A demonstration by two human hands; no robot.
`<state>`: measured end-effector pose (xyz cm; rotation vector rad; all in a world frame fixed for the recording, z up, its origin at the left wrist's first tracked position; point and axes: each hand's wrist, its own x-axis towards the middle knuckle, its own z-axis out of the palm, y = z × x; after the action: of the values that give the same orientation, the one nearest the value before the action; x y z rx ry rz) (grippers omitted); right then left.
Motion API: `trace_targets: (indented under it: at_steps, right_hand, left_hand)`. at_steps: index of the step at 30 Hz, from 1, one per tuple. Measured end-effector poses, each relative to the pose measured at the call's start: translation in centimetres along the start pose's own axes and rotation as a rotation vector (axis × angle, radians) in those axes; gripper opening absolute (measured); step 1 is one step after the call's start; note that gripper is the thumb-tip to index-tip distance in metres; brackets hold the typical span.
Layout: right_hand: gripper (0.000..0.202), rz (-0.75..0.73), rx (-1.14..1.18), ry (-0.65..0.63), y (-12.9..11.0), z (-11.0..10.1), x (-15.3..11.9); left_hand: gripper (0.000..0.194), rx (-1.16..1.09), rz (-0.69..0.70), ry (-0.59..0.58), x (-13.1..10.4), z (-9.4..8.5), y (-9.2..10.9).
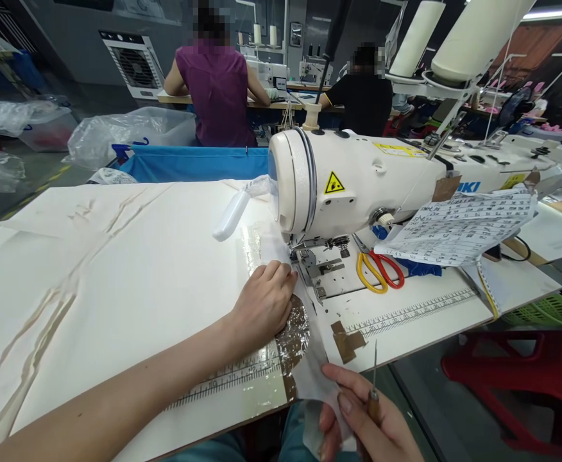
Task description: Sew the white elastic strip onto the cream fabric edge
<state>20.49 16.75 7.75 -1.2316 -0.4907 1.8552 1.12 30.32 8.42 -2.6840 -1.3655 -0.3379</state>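
A strip of thin white fabric (315, 378) runs from under the needle area of the sewing machine (348, 179) over the table's front edge. Close to the presser foot, my left hand (264, 301) is curled with its fingertips closed on the fabric. My right hand (358, 417), lower down at the front edge, has the fabric's hanging end between its fingers. It also grips an awl (373, 404) with a wooden handle, whose thin metal spike points up. Clear tape over brown patches (294, 333) lies beneath the fabric beside my left hand.
Red-and-yellow scissors (380, 269) lie right of the needle. A handwritten sheet (459, 224) hangs from the machine. Printed rulers (416, 311) mark the white tabletop (131, 282). A red stool (516, 378) stands at right. Two people sit at machines beyond a blue cloth bin (199, 163).
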Motion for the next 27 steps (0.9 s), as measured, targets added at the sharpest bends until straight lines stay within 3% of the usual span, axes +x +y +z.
trace_targets:
  at_steps: [10, 27]
  right_hand:
    - [0.049, -0.072, -0.008, -0.09, -0.9, 1.1, 1.8]
    - [0.048, -0.037, -0.06, -0.069, -0.7, 0.9, 0.9]
  left_hand:
    - [0.034, 0.027, -0.017, 0.046, 1.0, 0.8, -1.5]
    - [0.033, -0.008, 0.132, 0.038, -0.1, 0.2, 0.8]
